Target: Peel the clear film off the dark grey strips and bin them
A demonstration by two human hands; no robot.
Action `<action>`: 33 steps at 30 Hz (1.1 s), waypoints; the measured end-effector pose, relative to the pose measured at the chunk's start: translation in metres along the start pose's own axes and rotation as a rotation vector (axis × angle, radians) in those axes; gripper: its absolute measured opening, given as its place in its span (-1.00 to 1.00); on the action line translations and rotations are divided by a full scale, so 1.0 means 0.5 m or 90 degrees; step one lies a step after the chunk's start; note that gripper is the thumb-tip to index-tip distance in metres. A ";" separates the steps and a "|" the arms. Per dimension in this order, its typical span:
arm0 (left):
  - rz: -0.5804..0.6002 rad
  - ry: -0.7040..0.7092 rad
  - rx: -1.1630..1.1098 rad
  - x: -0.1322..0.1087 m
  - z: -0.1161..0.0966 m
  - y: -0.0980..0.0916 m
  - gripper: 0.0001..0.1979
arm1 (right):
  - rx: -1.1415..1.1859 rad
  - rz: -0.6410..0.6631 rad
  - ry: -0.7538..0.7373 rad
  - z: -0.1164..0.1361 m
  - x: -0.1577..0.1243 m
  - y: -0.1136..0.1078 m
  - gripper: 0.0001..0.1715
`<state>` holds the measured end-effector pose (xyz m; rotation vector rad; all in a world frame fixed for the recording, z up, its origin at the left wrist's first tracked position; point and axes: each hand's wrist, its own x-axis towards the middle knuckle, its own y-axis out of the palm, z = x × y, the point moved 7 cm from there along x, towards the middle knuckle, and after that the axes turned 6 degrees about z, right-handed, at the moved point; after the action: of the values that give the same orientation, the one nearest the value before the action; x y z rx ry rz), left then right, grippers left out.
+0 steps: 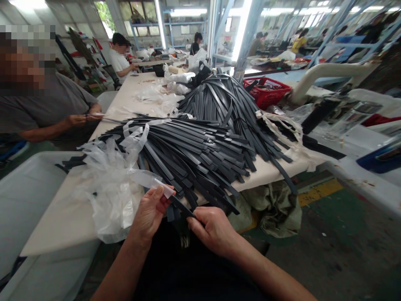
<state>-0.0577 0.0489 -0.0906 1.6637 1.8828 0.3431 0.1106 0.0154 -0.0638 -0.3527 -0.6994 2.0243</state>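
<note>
Preferably, hold the black strap (182, 206) straight, the left hand (153, 211) pinching the white plastic film (164, 187) by its upper part, the right hand (211, 225) pinching the strap lower down.

Red perforated plastic basket (272, 99) holding dark pieces. Thick cream curved tube (328, 70) just right of it. Crumpled olive-green cloth (282, 215) low down, near yellow floor stripe (324, 191). Person in grey short-sleeved shirt (67, 98) at left; person in white shirt (120, 62) farther back. Blue metal rack (184, 24) behind.
</note>
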 end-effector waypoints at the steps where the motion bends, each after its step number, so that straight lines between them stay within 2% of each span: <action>1: 0.003 -0.003 0.005 -0.001 0.001 -0.002 -0.61 | 0.022 0.008 0.015 -0.007 0.001 0.004 -0.58; 6: 0.015 -0.021 0.017 -0.010 0.003 -0.010 -0.61 | 0.306 0.158 0.133 -0.039 0.004 0.049 -0.59; 10: 0.000 -0.044 0.038 -0.025 0.020 -0.015 -0.61 | 0.395 0.216 0.127 -0.024 0.023 0.063 -0.55; 15: 0.016 -0.058 0.095 -0.047 0.039 -0.004 -0.61 | 0.400 0.204 0.095 -0.001 0.041 0.047 -0.58; 18: -0.024 -0.013 0.083 -0.049 0.015 -0.026 -0.64 | 0.367 0.226 0.073 -0.010 0.002 0.042 -0.73; 21: -0.066 0.022 0.089 -0.051 0.001 -0.060 -0.65 | 0.338 0.254 0.118 -0.052 -0.057 0.055 -0.69; 22: -0.061 0.013 0.101 -0.054 0.010 -0.065 -0.65 | 0.338 0.259 0.142 -0.066 -0.072 0.062 -0.62; 24: -0.007 -0.048 0.139 -0.065 0.055 -0.057 -0.68 | 0.344 0.256 0.177 -0.085 -0.087 0.073 -0.52; 28: 0.167 -0.160 0.164 -0.103 0.162 0.000 -0.72 | 0.357 0.210 0.141 -0.077 -0.081 0.065 -0.44; 30: 0.177 -0.148 0.161 -0.112 0.174 0.011 -0.70 | 0.337 0.210 0.116 -0.080 -0.092 0.057 -0.43; 33: 0.118 -0.111 0.187 -0.112 0.157 0.001 -0.70 | 0.283 0.235 0.126 -0.118 -0.140 0.059 -0.37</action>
<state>-0.0093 -0.0200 -0.1374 1.9980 1.7162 -0.0097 0.1565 -0.0365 -0.1308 -0.4312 -0.0503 2.3786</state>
